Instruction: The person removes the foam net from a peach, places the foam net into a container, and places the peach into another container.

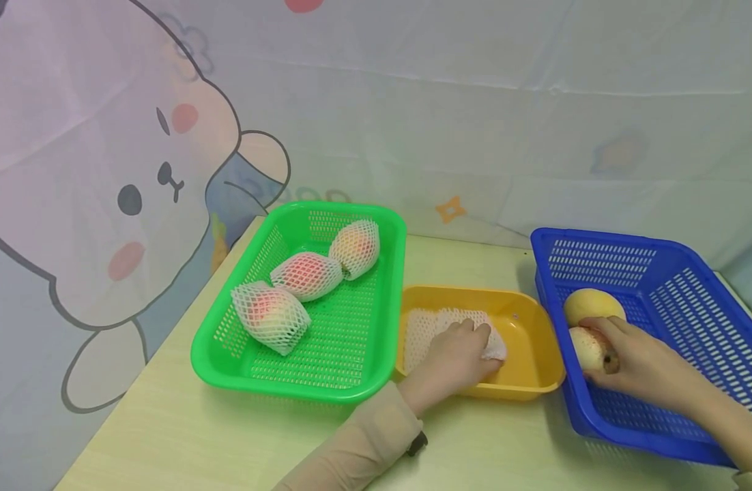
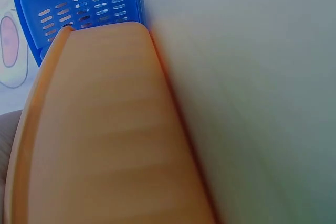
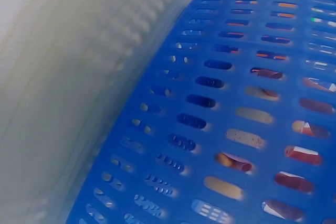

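Note:
In the head view my left hand (image 1: 456, 354) reaches into a yellow tray (image 1: 538, 341), its fingers curled on a white foam net (image 1: 495, 341). Part of that net is hidden under the hand. More white foam netting (image 1: 420, 331) lies at the tray's left side. Inside the blue basket (image 1: 664, 256) my right hand (image 1: 637, 361) grips a pale round fruit (image 1: 587, 348) with a reddish blush and a brown end. Right behind it sits a yellow fruit (image 1: 593, 305). Neither hand is plainly shown by the wrist views.
A green basket (image 1: 299, 389) to the left holds three red-and-yellow fruits (image 1: 305, 275) in white foam nets. All the containers stand on a pale wooden table (image 1: 468, 443). Behind them hangs a printed cloth (image 1: 413, 136). The tray's side (image 2: 105, 129) fills much of the left wrist view.

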Tool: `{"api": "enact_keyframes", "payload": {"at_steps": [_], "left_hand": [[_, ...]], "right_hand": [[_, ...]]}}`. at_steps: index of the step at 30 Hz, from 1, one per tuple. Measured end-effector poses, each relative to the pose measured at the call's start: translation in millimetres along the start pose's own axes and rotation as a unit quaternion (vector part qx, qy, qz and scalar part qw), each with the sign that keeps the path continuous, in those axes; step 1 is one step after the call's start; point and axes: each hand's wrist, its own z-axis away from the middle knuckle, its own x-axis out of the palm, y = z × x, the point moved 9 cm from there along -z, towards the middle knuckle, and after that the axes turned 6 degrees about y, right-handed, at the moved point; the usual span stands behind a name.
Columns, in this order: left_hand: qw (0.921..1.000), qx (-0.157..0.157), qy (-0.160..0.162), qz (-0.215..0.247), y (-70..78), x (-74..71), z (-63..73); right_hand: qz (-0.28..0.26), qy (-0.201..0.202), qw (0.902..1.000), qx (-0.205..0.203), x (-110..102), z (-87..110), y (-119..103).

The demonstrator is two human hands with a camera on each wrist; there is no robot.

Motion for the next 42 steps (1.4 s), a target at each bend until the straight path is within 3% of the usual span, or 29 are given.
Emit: {"api": "enact_keyframes", "payload": {"at_steps": [10,19,31,42], "left_hand": [[0.9996,-0.006,-0.003,0.028,0.3,1.5,-0.6],[0.9984,-0.023,-0.026,0.046,-0.4,4.5,1.0],[0.9994,-0.005,0.009,0.033,2.7,-1.0,-1.8],[0.9985,0.013,0.038,0.036,6.2,-8.0,-2.4]], "right_hand": [[-0.002,0.006,0.9999,-0.008,-0.4,0.5,-0.3],[-0.008,0.0,1.0,0.003,1.6,0.6,1.8],[0.006,-0.009,0.9998,0.015,-0.7,1.7,4.0],[0.018,0.008,0.9997,0.016,-3.5,0.6,3.7]]}}
